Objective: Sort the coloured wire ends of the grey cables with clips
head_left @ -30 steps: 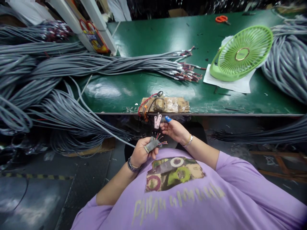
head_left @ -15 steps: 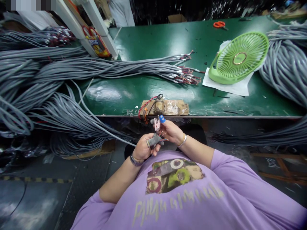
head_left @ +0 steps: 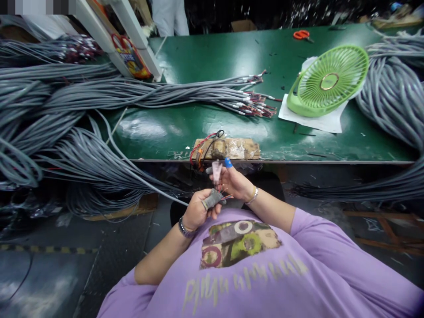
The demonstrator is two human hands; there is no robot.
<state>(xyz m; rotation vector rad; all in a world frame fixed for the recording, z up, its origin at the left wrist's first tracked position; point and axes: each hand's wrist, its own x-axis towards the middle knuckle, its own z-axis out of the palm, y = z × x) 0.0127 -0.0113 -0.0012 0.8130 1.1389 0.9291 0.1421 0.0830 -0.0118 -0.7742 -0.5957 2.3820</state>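
Note:
My left hand [head_left: 198, 210] is closed around the end of a grey cable [head_left: 165, 194] that comes in from the left. Thin reddish bare-tipped wires [head_left: 227, 196] fan out past its grey-covered thumb. Just above them, my right hand [head_left: 236, 183] has its fingers curled at a small pale pink piece [head_left: 216, 171], blurred, its kind unclear. A blue cover sits on the right thumb, which points up, a little apart from that piece. Directly beyond the hands, a wooden block [head_left: 243, 149] with a brownish lump, red and black leads and an orange part lies at the table edge.
On the green table [head_left: 198, 123] lies a bundle of grey cables [head_left: 159, 95] with stripped ends. A green fan [head_left: 327, 81] stands on white paper at the right, beside coiled cable [head_left: 391, 97]. Orange-handled scissors [head_left: 302, 34] lie farther back. A person's light trousers [head_left: 170, 17] show behind.
The right thumb has lifted slightly away from the pale pink piece, which has turned and blurred. My left hand still holds the cable end, slightly lower. The view has shifted a little.

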